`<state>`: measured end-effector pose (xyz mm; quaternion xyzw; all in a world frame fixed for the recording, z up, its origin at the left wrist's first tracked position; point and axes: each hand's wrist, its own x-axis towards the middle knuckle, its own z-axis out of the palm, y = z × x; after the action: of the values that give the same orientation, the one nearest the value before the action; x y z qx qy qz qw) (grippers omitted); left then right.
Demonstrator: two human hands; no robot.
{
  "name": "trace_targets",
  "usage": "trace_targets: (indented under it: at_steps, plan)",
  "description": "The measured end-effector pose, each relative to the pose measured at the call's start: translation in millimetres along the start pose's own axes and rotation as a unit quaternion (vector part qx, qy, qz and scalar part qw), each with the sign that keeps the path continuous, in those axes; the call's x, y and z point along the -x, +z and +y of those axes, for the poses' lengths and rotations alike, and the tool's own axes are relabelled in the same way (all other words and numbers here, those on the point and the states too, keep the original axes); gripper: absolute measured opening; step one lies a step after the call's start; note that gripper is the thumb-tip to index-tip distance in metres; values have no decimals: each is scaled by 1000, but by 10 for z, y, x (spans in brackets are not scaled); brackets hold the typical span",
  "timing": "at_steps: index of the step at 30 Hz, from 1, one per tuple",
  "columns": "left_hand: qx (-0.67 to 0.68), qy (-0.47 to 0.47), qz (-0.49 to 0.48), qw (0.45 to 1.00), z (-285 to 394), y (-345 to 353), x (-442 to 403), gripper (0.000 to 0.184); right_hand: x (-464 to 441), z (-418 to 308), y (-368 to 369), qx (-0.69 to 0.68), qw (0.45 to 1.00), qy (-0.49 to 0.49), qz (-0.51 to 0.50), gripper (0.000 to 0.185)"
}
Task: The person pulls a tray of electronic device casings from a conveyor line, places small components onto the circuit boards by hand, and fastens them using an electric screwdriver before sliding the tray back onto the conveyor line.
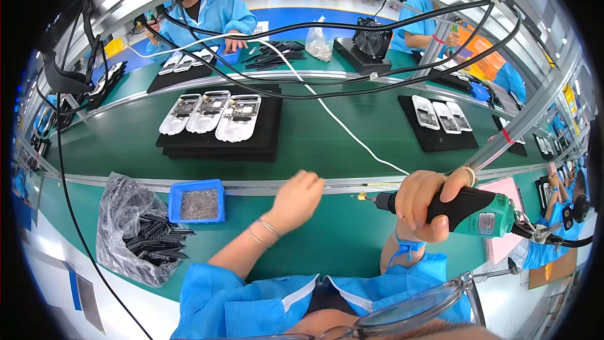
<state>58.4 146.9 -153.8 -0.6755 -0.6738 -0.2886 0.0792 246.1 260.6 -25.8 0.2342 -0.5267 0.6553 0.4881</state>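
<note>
My right hand (420, 204) is wrapped around a green and black electric screwdriver (481, 214), held level over the near bench with its tip to the left. A small brass-coloured piece (362, 196) shows at the tip. Facing it, my left hand (298, 196) is closed, its fingers curled; whatever they hold is hidden. To the left of that hand stands a blue tray (197, 201) with many small screws. Beside the tray lies a clear plastic bag (116, 223) spilling black plastic strips (157, 239).
Three white housings with circuit boards (209, 113) lie on stacked black foam (217, 151) on the green belt (327, 132). More housings (440, 115) sit farther right. Black cables (296, 96) and a white cord (340, 123) hang across. Co-workers (211, 16) sit opposite.
</note>
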Motion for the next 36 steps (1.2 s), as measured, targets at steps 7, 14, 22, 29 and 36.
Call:
trace_targets:
  at_steps: [7,14,22,29,36]
  plan:
    - [152,-11,8,988,-195,440,142,7,11,-34,-73,1,1000,-8,-15,36]
    - [247,-122,-24,961,-244,456,138,6,14,-82,-36,9,1000,-17,5,35]
    - [269,-156,-45,949,-178,411,101,12,35,-92,-114,-4,1000,-23,-5,35]
    - [360,-196,-56,910,-259,474,138,16,53,-65,-154,-18,1000,-21,-9,37]
    - [377,-202,-66,901,-256,452,110,22,54,-57,-170,-10,1000,-14,-11,36]
